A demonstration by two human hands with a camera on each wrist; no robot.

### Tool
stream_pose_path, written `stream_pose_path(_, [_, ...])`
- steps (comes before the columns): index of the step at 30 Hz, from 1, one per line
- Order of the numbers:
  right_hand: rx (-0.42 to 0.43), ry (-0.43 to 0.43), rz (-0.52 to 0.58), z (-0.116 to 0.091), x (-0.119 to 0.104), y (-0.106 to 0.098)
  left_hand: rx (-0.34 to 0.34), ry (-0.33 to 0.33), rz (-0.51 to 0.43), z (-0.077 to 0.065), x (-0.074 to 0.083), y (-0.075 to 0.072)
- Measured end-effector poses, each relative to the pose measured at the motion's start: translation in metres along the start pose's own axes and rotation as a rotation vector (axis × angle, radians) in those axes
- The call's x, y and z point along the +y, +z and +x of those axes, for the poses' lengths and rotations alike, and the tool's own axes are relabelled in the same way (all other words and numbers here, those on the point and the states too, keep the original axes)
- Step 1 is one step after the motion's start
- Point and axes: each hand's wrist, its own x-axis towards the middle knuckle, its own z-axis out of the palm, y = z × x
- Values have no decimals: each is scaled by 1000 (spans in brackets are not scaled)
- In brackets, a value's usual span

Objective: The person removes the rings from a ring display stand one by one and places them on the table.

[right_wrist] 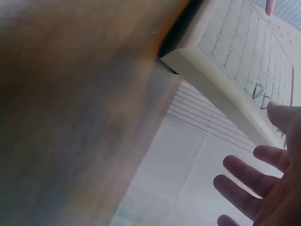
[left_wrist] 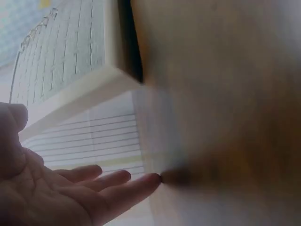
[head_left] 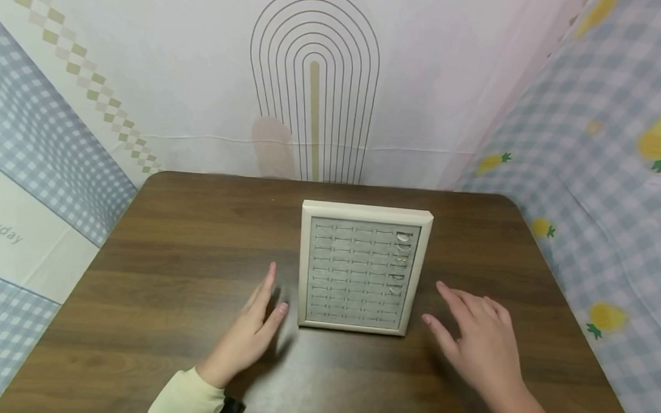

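A ring display board (head_left: 355, 274) with a cream frame and a grey slotted pad stands upright on the table. Several rings (head_left: 401, 257) sit in the slots of its right-hand column; the other columns show bare slots. To the left of the frame is my left hand (head_left: 246, 334), fingers extended and thumb apart, touching nothing on the board. My right hand (head_left: 476, 339) hovers off the frame's right side, its fingers spread and slightly bent. Both wrist views show a gap between the hand and the frame's edge (left_wrist: 80, 94).
The brown wooden table (head_left: 198, 226) has rounded back corners. Behind it hangs a white cloth (head_left: 193, 74) with a line-arch print. Blue checked cloth (head_left: 583, 179) with pineapples drapes along the right, and more checked cloth (head_left: 50, 105) hangs at the left.
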Motion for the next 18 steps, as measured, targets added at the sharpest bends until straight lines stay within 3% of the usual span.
stream_pose_path(8, [168,-61,45,16,-8,-3,15,40,-185,11,8,16])
stream_pose_path(15, [321,-122,120,31,-15,1,-68,-149,-464,20,16,23])
stream_pose_path(18, [376,-149,141,39,-19,2,-64,-171,-493,24,18,24])
